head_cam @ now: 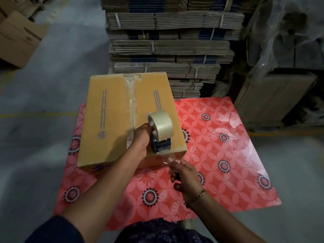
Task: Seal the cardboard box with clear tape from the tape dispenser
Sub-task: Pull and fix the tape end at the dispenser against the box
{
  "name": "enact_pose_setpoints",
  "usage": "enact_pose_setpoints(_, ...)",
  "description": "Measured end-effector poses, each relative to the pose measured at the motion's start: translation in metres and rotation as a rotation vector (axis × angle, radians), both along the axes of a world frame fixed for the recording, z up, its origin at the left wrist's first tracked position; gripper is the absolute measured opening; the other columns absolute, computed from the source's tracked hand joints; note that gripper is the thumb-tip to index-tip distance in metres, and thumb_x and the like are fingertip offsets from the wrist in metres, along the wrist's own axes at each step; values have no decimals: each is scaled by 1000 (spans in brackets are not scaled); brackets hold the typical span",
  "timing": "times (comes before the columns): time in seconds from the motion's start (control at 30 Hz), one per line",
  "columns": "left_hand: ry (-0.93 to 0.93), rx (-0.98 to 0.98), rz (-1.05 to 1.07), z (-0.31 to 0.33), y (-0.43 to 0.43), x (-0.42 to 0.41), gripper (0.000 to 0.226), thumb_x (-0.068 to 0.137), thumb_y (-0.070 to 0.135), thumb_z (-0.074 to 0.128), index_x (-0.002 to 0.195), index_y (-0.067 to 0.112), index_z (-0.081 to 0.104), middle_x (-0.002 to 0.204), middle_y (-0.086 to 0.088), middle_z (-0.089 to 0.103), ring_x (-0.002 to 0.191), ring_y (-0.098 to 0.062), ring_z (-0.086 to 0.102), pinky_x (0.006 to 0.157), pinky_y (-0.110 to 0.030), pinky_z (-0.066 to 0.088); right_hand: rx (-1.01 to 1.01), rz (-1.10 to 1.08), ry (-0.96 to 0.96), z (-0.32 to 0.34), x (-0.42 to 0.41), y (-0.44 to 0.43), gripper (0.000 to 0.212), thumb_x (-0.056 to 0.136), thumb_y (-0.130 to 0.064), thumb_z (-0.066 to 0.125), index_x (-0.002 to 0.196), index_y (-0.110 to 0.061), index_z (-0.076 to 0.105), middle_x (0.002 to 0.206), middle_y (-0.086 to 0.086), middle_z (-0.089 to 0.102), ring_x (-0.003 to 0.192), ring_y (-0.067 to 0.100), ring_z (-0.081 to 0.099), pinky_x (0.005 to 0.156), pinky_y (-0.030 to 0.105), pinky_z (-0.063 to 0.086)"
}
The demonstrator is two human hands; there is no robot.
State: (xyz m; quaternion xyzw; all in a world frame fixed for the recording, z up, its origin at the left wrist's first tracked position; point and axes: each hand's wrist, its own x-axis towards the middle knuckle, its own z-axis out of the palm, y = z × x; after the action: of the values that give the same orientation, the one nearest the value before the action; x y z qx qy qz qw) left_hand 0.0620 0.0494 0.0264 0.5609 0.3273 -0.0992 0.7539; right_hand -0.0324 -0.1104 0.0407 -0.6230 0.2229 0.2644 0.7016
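A closed brown cardboard box (108, 120) lies on a red flowered sheet (219, 155). A strip of clear tape (130, 102) runs along its centre seam from the far edge toward me. My left hand (142, 141) grips the tape dispenser (162, 137), which carries a roll of clear tape (162, 124) and rests on the box top near its front right corner. Just below the box's front edge, my right hand (182, 174) pinches the loose tape end (168, 159) pulled out from the dispenser.
Tall stacks of flattened, strapped cardboard (168, 42) rise right behind the box. Plastic-wrapped goods (284, 41) stand at the right, an open carton (17, 39) at far left. Grey concrete floor (43, 137) surrounds the sheet.
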Motion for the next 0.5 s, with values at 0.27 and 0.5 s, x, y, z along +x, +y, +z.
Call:
enact_pose_setpoints(0.27, -100, 768, -229, -18, 16, 20, 18, 88, 26, 70, 103, 19, 76, 102, -5, 75, 100, -27, 65, 80, -33, 51, 20, 5, -14, -9, 12, -1, 22, 88, -28, 72, 74, -18, 58, 63, 0, 61, 46, 10, 47, 42, 20, 26)
enact_pose_setpoints(0.5, -133, 1246, -318, -43, 36, 13, 61, 79, 24, 72, 137, 20, 50, 132, -7, 57, 123, -34, 46, 98, -45, 38, 52, -4, 22, -19, 9, 7, 26, 88, -29, 72, 69, -20, 56, 64, 0, 60, 47, 11, 47, 42, 19, 26)
